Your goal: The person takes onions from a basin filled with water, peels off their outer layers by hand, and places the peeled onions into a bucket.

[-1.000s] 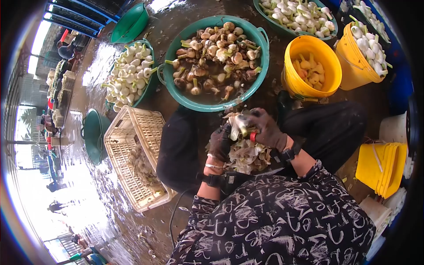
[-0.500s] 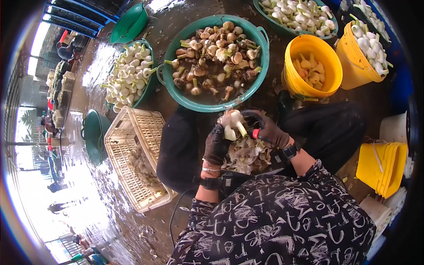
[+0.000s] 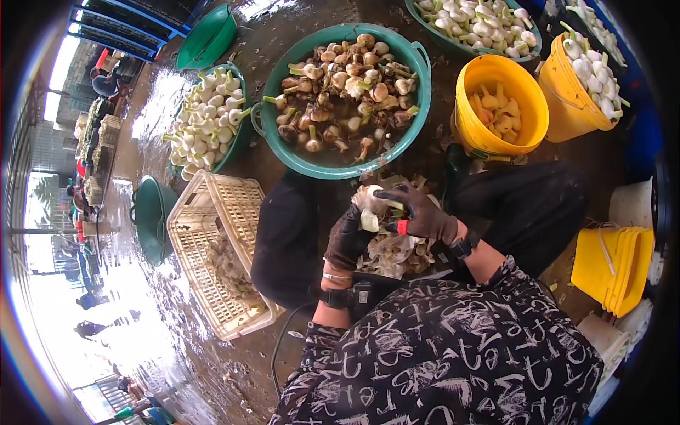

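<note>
My left hand, in a dark glove, is closed around a garlic bulb whose loose pale skin hangs down. My right hand, also gloved, is closed on a red-handled tool; its blade or tip is hidden. The right fingers reach across to the stem side of the bulb. Below both hands lies a heap of peeled garlic skins between my legs. Just ahead, a large green tub holds brown, unpeeled garlic bulbs in murky water.
Left stand a white plastic crate with skins inside, a tub of clean garlic and a green basin. A yellow bucket with some bulbs, a fuller yellow bucket and stacked yellow buckets are to the right. The floor is wet.
My right hand has moved left and its fingers now lie over the bulb's stem. The bulb has turned in my left hand, and some of its outer skin appears gone.
</note>
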Demonstrator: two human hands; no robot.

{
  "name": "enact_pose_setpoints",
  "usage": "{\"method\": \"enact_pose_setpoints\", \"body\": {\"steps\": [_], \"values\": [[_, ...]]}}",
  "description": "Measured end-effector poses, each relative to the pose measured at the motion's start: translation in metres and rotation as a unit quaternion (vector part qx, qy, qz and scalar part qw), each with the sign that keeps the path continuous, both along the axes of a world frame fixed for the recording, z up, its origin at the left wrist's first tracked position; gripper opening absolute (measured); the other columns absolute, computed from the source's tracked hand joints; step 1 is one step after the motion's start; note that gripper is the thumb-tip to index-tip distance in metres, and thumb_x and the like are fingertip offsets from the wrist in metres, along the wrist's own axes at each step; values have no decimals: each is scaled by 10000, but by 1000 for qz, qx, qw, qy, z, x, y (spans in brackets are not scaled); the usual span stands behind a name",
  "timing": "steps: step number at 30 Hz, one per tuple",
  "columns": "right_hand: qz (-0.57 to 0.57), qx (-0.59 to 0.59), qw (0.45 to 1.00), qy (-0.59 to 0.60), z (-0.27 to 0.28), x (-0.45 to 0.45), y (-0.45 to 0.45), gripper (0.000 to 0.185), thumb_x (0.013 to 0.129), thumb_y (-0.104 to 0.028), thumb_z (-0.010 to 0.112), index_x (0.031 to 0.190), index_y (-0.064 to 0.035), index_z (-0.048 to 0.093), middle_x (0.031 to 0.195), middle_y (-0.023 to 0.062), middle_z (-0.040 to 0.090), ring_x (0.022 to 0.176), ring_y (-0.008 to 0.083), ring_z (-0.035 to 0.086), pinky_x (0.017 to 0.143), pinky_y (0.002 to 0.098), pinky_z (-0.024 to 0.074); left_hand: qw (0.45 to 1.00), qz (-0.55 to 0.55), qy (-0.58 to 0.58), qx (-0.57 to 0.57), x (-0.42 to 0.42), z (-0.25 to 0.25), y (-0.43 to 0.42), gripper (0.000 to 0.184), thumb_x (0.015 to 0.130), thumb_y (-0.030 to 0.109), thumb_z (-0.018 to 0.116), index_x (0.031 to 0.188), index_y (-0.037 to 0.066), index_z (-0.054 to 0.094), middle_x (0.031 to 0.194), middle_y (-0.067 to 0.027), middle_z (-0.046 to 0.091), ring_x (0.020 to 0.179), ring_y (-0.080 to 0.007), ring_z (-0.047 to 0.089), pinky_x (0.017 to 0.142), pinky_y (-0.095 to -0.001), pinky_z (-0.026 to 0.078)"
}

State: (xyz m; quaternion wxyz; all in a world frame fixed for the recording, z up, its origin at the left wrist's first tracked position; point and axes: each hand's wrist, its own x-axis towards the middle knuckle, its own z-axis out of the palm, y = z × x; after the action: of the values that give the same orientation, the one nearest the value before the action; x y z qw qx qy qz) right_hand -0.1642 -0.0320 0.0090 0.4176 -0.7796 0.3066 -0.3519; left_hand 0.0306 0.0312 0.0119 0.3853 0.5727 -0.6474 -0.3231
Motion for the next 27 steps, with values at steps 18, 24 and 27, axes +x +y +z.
{"method": "enact_pose_setpoints", "body": {"steps": [18, 24, 27], "values": [[-258, 510, 802, -174, -25, -17, -23, 403, 855, -472, 578, 723, -91, 566, 527, -5, 479, 400, 93, 441, 375, 251, 338, 937, -76, 29, 341, 17, 28, 2, 351, 800, 261, 698, 1019, -3, 622, 897, -69, 644, 781, -153, 615, 664, -290, 481], [-218, 120, 966, 75, -22, -11, -15, 360, 790, -385, 620, 750, -30, 575, 660, 155, 598, 609, 309, 594, 546, 388, 454, 998, 48, 32, 20, -34, 18, -30, 273, 797, 173, 687, 1027, 34, 646, 879, -73, 637, 783, -160, 616, 673, -284, 492], [-202, 140, 960, 134, -17, -14, -16, 358, 756, -378, 620, 789, -23, 590, 730, 213, 601, 727, 378, 594, 632, 439, 464, 981, -47, -173, -69, -39, 31, -38, 206, 697, 185, 724, 887, 115, 684, 903, -89, 620, 784, -289, 617, 665, -366, 498]]}}
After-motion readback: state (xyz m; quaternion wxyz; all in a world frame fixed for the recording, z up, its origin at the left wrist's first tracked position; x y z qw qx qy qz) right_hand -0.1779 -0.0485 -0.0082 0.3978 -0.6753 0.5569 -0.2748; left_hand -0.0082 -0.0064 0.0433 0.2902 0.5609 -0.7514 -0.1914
